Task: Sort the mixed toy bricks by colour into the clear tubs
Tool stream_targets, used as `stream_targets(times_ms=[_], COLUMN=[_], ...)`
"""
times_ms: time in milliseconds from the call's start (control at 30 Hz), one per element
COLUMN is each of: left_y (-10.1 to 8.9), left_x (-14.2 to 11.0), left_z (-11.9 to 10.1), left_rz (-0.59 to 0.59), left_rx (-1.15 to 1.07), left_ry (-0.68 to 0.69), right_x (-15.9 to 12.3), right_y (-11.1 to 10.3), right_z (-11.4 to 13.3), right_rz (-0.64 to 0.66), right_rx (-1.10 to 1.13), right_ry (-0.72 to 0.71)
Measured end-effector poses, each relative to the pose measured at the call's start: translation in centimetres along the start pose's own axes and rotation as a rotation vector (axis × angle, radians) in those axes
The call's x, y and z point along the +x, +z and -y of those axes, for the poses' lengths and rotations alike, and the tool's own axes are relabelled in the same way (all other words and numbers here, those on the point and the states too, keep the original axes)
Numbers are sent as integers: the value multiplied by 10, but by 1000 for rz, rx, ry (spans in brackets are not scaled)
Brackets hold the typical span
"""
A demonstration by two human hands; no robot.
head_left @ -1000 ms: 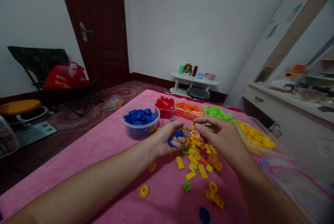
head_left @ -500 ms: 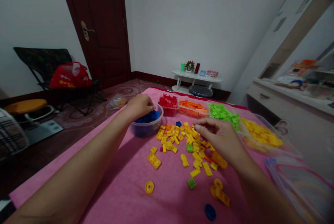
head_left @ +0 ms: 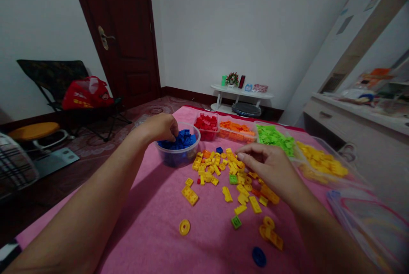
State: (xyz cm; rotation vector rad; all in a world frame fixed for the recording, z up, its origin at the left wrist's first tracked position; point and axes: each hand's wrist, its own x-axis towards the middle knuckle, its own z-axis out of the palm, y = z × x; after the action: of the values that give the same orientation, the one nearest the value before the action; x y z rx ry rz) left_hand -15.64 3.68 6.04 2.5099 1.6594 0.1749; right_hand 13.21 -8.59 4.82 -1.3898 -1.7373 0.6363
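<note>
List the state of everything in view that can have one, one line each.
Loose yellow pieces, scattered on the pink cloth.
Right hand, curled by those pieces; grip unclear.
Round tub, open, holding blue pieces.
Left hand, bent down at its contents; grip unclear.
Red-piece box, open, loaded.
Orange-piece box, open, loaded.
Green-piece box, open, loaded.
Yellow-piece box, open, loaded.
Blue disc, lying by itself.
Door, apparently shut.
Folding chair, unfolded, bearing a red bag.

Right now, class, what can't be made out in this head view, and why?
All in the head view:
1. Whether the left hand holds anything: hidden by the hand itself.
2. What lies beneath the right hand: the hand covers it.
3. Lettering on the red bag: too small.
4. The checked object's full shape: cut off by the left edge.
</note>
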Motion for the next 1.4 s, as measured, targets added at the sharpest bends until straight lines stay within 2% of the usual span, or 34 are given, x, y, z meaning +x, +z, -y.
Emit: stream_targets(times_ms=[67,200,367,500,567,633,700,767,833,900,967,1067,1200,1300,1400], left_y=[0,2,6,14,15,15,18,30,50,74,94,105,96,91,94], left_x=[-1,1,5,7,5,1,-4,-8,-8,-3,6,22,35,34,31], left_z=[0,-5,-16,-24,-30,-44,-65,-92,-119,-138,-148,-150,-148,-147,-146], left_rz=[9,130,-32,38,36,-42,-147,-197,-162,-132,-61,-2,-23,-23,-33], left_rx=[-7,27,80,124,147,155,123,41,-11,9,58,93,107,95,72], left_ry=[3,-10,-11,14,-9,-22,22,153,273,297,267,225,163,115,62], right_x=[0,1,0,0,1,1,2,3,5,6,9,12,13,11,9], right_y=[1,2,1,0,-1,-2,-3,-3,-3,-4,-6,-7,-4,0,5], right_z=[0,0,-3,-6,-7,-8,-9,-12,-17,-24,-31,-41,-56,-65,-66], right_rz=[9,15,14,20,16,9,-3,-14,-22,-29,-36,-23,69,180,220], right_rx=[7,33,32,34,28,27,37,47,44,13,-39,-141,-326,-431,-500], right_ry=[-6,-7,-5,-8,-12,-12,-8,-9,-17,-27,-28,-15,-1,-20,-52])
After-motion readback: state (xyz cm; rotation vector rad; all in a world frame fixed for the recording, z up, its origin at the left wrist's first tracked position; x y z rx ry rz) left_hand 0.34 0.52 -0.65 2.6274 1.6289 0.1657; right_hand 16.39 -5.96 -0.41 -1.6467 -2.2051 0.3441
